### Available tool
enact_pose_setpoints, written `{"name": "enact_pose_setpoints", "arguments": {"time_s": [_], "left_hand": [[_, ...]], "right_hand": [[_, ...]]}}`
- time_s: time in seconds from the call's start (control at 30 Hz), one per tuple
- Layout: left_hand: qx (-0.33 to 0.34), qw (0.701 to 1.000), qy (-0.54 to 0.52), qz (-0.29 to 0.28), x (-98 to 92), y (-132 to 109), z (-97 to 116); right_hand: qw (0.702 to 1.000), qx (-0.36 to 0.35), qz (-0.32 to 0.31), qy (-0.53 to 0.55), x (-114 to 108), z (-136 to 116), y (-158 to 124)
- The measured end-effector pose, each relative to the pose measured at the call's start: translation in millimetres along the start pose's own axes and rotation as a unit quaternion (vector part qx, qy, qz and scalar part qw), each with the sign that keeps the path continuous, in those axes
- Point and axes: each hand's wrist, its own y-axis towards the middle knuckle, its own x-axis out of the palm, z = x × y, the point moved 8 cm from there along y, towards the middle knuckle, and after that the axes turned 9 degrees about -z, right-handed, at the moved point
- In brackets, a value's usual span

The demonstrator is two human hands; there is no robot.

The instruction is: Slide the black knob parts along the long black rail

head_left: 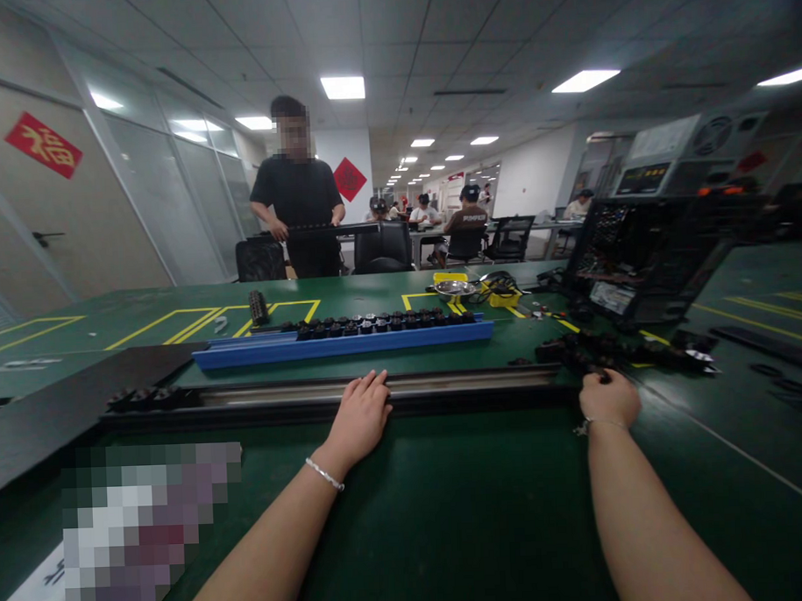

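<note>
A long black rail with a pale metallic groove lies across the green table in front of me. My left hand rests on the middle of it, fingers stretched out over the groove. Several black blocks sit at the rail's left end. By its right end, my right hand is closed on a small black part, mostly hidden by the fingers. Beyond that hand lies a heap of black parts. Behind the rail, a blue channel carries a row of black wheel-like pieces.
An opened computer case stands at the right, with a power supply on top. Farther back are a metal bowl and yellow items. A dark board lies left. Across the table a person holds a black bar.
</note>
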Motion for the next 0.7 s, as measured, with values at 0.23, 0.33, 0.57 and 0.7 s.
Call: {"name": "enact_pose_setpoints", "arguments": {"time_s": [0.23, 0.33, 0.57, 0.7], "left_hand": [[0.0, 1.0, -0.001, 0.001, 2.1, 0.3, -1.0], [-0.002, 1.0, 0.0, -0.002, 1.8, 0.0, -1.4], [-0.009, 1.0, -0.011, 0.0, -0.7, -0.3, -0.2], [-0.018, 0.999, -0.024, -0.015, -3.8, 0.1, 0.8]], "right_hand": [[0.997, 0.008, -0.071, -0.008, 13.9, 27.2, 23.0], [0.997, -0.029, -0.066, -0.027, 12.2, 27.6, 30.0], [0.99, -0.04, -0.09, -0.097, 2.6, 28.2, 43.9], [0.985, -0.028, -0.103, -0.133, 2.0, 30.5, 44.5]]}}
